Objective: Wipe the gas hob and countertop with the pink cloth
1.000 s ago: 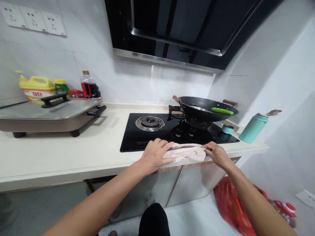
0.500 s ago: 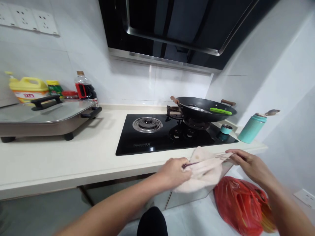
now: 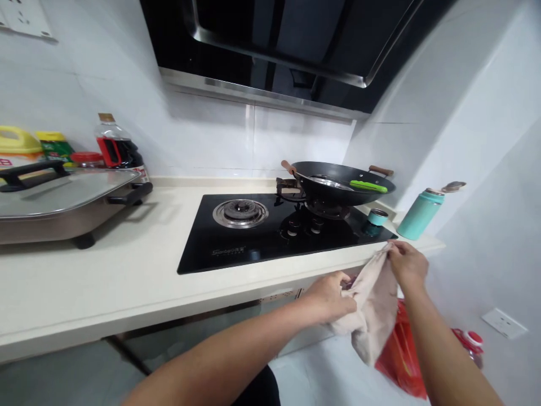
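Note:
A pale beige cloth hangs between my two hands, in front of the counter's edge. My left hand is closed around a dark reddish handle and the cloth's near side. Whatever the handle belongs to is hidden by the cloth and fingers. With its fingers pinched, my right hand grips the cloth's upper right corner, close to the front right corner of the black gas hob.
A black wok with a green-handled utensil sits on the right burner. Beside the hob stand a turquoise bottle and its cup lid. An electric pan occupies the left counter. A red bag lies below.
My right hand has pulled the cloth's corner up, and the cloth now hangs lower and longer. My left hand has shifted right. The camera view has turned slightly right.

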`<control>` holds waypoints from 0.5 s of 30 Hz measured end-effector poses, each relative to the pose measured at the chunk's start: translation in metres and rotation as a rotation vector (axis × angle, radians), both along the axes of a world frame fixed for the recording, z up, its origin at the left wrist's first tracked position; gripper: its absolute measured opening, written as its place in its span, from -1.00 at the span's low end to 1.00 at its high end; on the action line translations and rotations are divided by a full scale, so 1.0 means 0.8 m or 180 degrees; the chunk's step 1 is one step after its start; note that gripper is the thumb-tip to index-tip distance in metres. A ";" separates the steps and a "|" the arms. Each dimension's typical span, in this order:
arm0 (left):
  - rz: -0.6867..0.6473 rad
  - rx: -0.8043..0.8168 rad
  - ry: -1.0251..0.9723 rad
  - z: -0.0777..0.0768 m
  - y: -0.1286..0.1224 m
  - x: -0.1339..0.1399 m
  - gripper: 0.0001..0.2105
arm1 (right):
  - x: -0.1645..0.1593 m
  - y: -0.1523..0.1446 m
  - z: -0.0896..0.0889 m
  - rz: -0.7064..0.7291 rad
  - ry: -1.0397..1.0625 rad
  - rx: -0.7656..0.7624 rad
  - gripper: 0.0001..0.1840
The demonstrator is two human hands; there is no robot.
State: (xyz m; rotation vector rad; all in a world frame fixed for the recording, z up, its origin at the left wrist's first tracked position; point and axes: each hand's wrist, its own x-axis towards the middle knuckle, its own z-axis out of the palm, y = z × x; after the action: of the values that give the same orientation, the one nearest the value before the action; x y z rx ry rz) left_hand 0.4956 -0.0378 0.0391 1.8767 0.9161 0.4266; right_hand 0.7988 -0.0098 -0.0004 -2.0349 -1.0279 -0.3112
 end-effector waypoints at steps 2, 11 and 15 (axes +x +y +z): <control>0.0078 -0.0271 0.0126 -0.011 0.002 0.008 -0.38 | -0.008 0.026 -0.005 -0.0123 -0.0115 -0.0255 -0.66; 0.0797 -0.2222 -0.1101 -0.074 -0.015 0.037 -0.61 | -0.006 0.044 -0.020 0.0349 -0.0938 -0.0959 -0.63; 0.0755 -0.2557 -0.1526 -0.070 -0.025 0.050 -0.62 | 0.006 0.041 -0.021 0.0673 -0.1154 -0.1094 -0.61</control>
State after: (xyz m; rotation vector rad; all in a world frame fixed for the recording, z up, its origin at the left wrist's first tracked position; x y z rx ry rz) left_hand 0.5354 -0.0582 -0.0170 0.8870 0.8112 0.5218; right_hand 0.8035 0.0232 -0.0172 -2.1921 -1.6004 -0.4247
